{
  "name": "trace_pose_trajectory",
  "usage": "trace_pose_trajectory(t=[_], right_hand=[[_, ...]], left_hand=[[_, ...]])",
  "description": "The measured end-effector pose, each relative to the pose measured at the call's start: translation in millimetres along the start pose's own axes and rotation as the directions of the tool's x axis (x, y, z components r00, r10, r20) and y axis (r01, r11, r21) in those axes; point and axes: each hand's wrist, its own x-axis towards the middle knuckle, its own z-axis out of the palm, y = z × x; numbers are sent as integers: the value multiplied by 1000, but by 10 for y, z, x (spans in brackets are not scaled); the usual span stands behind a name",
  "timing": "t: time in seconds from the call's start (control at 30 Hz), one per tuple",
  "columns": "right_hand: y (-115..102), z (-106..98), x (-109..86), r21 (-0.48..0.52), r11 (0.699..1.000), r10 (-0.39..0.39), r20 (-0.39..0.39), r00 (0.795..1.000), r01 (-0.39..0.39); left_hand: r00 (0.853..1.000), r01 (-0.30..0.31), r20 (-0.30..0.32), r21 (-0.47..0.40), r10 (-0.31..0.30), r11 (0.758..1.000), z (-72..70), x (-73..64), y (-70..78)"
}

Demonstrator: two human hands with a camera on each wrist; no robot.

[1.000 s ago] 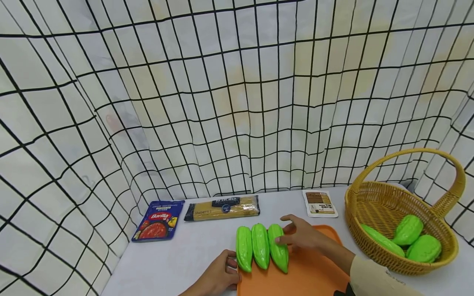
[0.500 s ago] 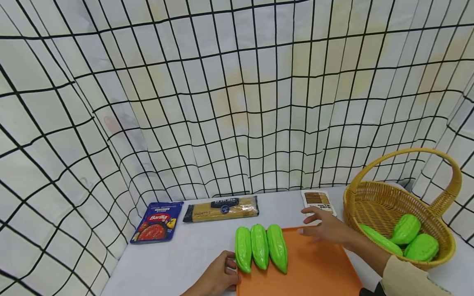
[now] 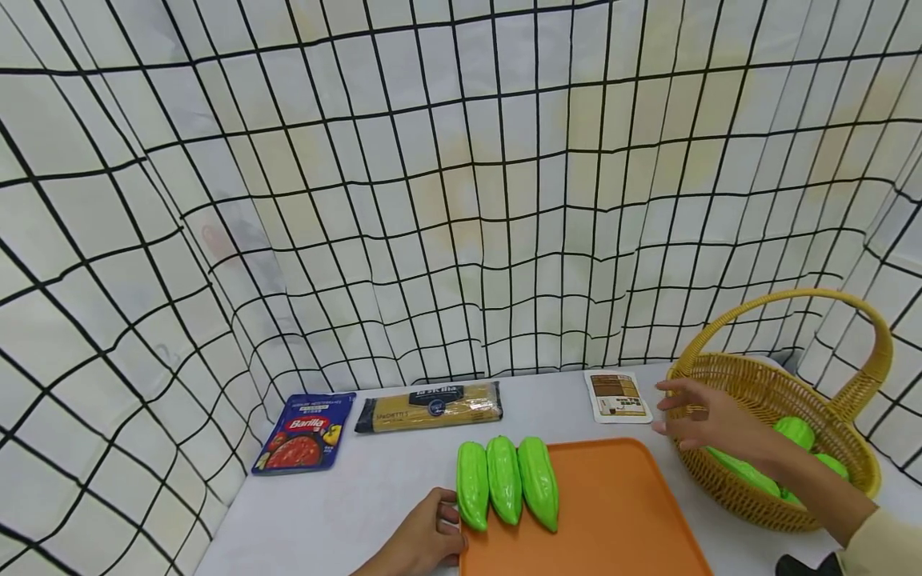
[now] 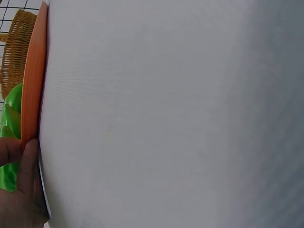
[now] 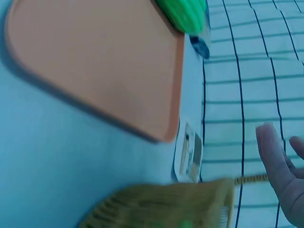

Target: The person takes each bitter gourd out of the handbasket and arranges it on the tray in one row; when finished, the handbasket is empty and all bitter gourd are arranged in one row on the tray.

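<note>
Three green gourds (image 3: 505, 482) lie side by side on the orange tray (image 3: 612, 508), two o'clock from the left hand (image 3: 428, 530), pinching its rim; right hand (image 3: 723, 428) empty, fingers loose, near the basket (image 3: 756, 510), gourds towards its half-past-eight.

"What stands on the worktop (image 3: 346, 512)?"
"At front centre, a tray (image 3: 612, 512); three vegetables (image 3: 505, 482) lie side by side in its back left corner. The left grip (image 3: 425, 532) touches its left edge."
"Behind that?"
"Left to right: a sauce pouch (image 3: 305, 433), a spaghetti packet (image 3: 432, 407), a small packet (image 3: 618, 397)."
"Right of the tray?"
"A basket (image 3: 727, 492) holding more vegetables (image 3: 749, 472), the right grip (image 3: 709, 420) near its left rim."
</note>
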Motion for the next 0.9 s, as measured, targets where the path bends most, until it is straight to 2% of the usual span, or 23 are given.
trace_pose_trajectory(t=[0.23,0.4,0.77,0.9], right_hand=[[215,-338,-190,-67,998,-8,-21,1000,7],[354,-541,-239,-103,995,9,-36,999,-13],[536,-880,-60,-196,974,109,-43,993,-116],[637,-956,18,-247,960,126,-52,991,-135]], left_hand=[[1000,-11,0,-6,11,1000,-2,-12,-7],[1000,-22,-13,-13,22,1000,2,-15,-19],[1000,10,1,4,-11,1000,-22,16,-24],[1000,-16,8,41,16,999,-32,8,-28]])
